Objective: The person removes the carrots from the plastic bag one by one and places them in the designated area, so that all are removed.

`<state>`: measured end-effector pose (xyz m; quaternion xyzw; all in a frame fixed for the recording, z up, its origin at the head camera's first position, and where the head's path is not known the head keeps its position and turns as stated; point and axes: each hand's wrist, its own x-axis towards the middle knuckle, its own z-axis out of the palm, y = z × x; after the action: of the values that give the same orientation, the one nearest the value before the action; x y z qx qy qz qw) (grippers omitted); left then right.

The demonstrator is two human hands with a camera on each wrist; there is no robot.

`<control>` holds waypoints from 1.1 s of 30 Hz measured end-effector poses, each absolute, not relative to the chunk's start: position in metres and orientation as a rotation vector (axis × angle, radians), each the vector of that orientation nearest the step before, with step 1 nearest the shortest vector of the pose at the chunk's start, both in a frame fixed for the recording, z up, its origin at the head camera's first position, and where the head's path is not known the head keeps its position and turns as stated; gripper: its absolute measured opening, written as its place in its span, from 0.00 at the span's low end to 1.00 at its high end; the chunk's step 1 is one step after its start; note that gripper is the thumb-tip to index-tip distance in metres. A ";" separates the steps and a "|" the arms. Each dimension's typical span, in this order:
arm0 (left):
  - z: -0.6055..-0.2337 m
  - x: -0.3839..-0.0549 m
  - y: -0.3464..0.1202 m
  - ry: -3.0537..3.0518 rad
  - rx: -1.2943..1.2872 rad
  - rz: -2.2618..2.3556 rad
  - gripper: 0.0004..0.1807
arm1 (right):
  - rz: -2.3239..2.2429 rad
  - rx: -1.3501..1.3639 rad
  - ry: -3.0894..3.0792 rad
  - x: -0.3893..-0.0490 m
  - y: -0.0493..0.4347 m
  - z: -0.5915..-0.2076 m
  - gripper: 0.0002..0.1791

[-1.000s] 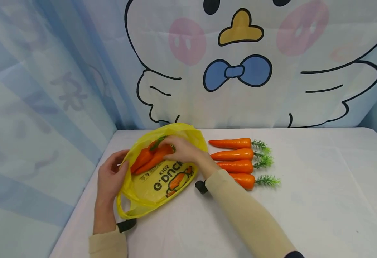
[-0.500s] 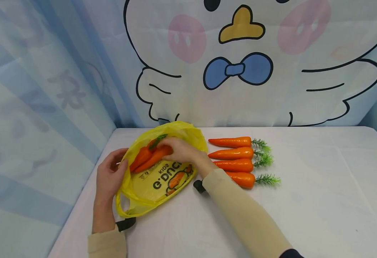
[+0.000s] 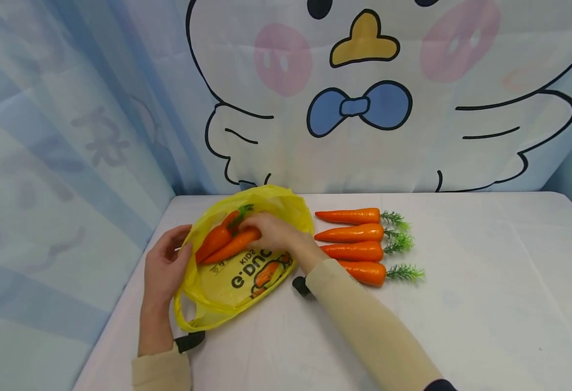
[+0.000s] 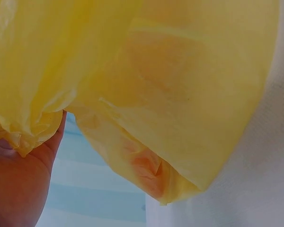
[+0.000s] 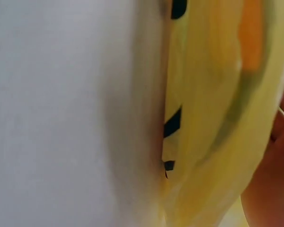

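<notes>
A yellow plastic bag [image 3: 224, 288] with printed lettering lies with its mouth spread wide on the table. My left hand [image 3: 165, 269] grips the bag's left rim between thumb and fingers; the left wrist view shows this hand [image 4: 21, 184] under bunched yellow film. Reaching into the mouth, my right hand [image 3: 273, 233] holds the thick end of an orange carrot [image 3: 232, 248], whose leafy top is hidden by the hand. Beside it in the bag lies other orange carrot shape [image 3: 215, 240] with green leaves. In the right wrist view, the bag's side [image 5: 213, 118] covers most of the carrot.
Several carrots [image 3: 349, 233] with green tops lie in a row right of the bag, tips pointing left. My right forearm [image 3: 364, 315] passes in front of the lowest one. A white cloth covers the table [image 3: 486, 298]; a printed curtain [image 3: 359, 157] hangs behind it.
My right hand has moved slightly down with the carrot's thick end, uncovering more of the orange and green beside it. The left hand keeps its hold on the rim.
</notes>
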<state>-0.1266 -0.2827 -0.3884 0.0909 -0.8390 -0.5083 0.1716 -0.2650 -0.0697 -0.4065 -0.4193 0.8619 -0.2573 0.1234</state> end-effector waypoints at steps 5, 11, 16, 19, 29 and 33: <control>-0.388 -0.126 -0.282 -2.391 0.276 -1.442 0.20 | -0.719 -1.267 2.513 -0.263 -0.071 -0.410 0.22; -0.388 -0.124 -0.282 -2.393 0.286 -1.467 0.21 | -0.681 -1.270 2.499 -0.259 -0.070 -0.412 0.23; -0.387 -0.123 -0.282 -2.394 0.297 -1.475 0.20 | -0.685 -1.265 2.490 -0.257 -0.068 -0.411 0.23; -0.387 -0.123 -0.282 -2.387 0.297 -1.479 0.20 | -0.678 -1.266 2.491 -0.256 -0.067 -0.410 0.24; -0.387 -0.124 -0.282 -2.368 0.264 -1.486 0.19 | -0.696 -1.291 2.448 -0.256 -0.059 -0.408 0.24; -0.387 -0.125 -0.281 -2.366 0.257 -1.485 0.19 | -0.713 -1.298 2.425 -0.256 -0.054 -0.407 0.24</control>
<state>-0.1246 -0.2813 -0.3868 0.0905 -0.8316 -0.5218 0.1674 -0.2556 -0.0543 -0.4069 -0.4516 0.8439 -0.2480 0.1497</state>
